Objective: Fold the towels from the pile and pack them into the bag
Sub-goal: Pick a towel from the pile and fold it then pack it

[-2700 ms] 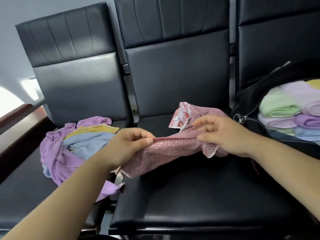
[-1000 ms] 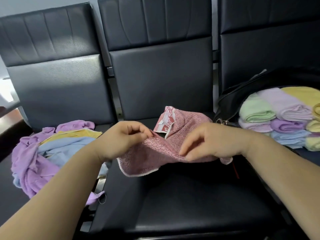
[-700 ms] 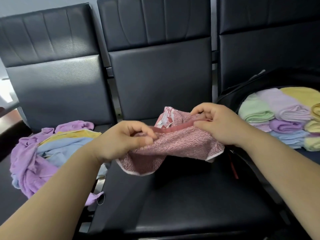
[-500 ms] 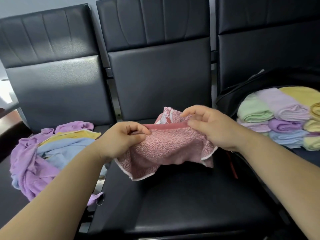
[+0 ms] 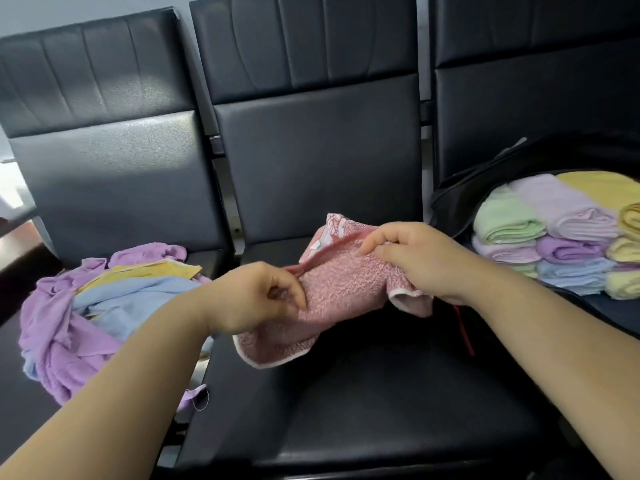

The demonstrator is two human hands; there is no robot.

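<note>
Pink terry towel [image 5: 343, 292] is held just above the middle seat [image 5: 363, 410], its folded edge pinched by the left hand [image 5: 256, 299] at eight o'clock and gripped by the right hand [image 5: 419, 261] at two. The pile [image 5: 86, 306] is seen at nine o'clock, the bag [image 5: 485, 181] at three.

Looking down on a row of three black, padded, leather-look chairs [image 5: 318, 161], standing side by side with narrow gaps between them. Showing vertical stitched panels across the upper backrests and plain smooth panels below. Catching a soft sheen of pale light on the left chair's backrest [image 5: 110, 168] and a fainter one on the middle seat cushion [image 5: 363, 410]. Glimpsing a pale grey-blue wall [image 5: 69, 12] above the left chair. Taking in, at the far left edge, a brown wooden ledge [image 5: 24, 244] under a bright, washed-out patch of light [image 5: 10, 192].
</note>
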